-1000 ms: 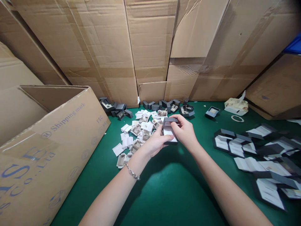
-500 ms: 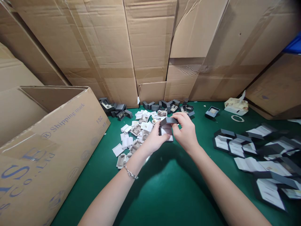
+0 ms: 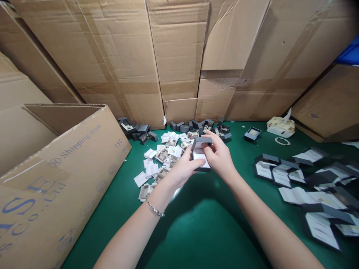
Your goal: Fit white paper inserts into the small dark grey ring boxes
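Between my hands is a small dark jewellery box, its lid raised and a white lining showing inside. My left hand grips the box from the left, with the thumb over the white lining. My right hand closes on the lid's right side, its fingertips reaching inside the lid. A heap of white and grey inserts lies just beyond and left of my left hand. Whether my right fingers pinch anything besides the lid is hidden.
A large open carton fills the left. Dark boxes line the back beside cardboard walls. At right lie several opened boxes with white linings, a lone box, a tape ring and a tissue pack on the green table.
The box has tipped so that more of its inside faces me. My right fingers have moved from the lid's outer edge to its inner side.
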Available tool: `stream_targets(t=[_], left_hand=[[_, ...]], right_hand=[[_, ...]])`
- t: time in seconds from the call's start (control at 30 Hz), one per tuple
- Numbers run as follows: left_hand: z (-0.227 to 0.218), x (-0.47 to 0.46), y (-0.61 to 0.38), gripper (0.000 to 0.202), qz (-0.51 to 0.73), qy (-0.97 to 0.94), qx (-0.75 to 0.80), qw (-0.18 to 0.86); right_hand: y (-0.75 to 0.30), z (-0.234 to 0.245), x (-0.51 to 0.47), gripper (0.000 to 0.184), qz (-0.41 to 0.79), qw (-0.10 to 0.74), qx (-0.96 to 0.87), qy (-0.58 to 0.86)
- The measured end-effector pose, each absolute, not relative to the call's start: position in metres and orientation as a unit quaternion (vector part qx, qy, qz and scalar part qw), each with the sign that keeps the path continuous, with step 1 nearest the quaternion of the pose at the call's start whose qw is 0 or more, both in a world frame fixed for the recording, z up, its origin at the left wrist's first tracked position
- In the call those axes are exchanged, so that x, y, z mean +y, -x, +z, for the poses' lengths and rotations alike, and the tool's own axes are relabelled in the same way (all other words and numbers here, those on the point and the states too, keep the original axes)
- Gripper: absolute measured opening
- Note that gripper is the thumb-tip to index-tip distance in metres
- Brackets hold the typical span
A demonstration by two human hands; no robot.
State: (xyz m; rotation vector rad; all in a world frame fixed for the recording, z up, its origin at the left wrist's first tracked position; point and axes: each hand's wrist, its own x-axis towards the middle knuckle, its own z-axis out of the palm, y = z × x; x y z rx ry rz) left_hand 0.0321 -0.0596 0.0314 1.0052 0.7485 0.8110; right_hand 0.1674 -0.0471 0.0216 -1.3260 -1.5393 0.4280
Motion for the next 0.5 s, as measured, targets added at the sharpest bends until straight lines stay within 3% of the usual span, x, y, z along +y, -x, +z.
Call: stream_targets(t=[0.17, 0.4, 0.5], left_hand=[[0.035, -0.062, -0.034, 0.056, 0.357, -0.42, 0.338, 0.763], [0.024, -0.054, -0.035, 0.024, 0.348, -0.296, 0.336, 0.824], [0.019, -0.051, -0.035, 0.028, 0.355, -0.272, 0.336, 0.829]], right_hand=[[-0.169, 0.024, -0.046, 0.03, 0.185, 0.51, -0.629, 0.556], [-0.18, 0.03, -0.043, 0.044, 0.296, 0.395, -0.608, 0.622], [-0.188, 0.032, -0.041, 0.043, 0.301, 0.418, -0.604, 0.608]])
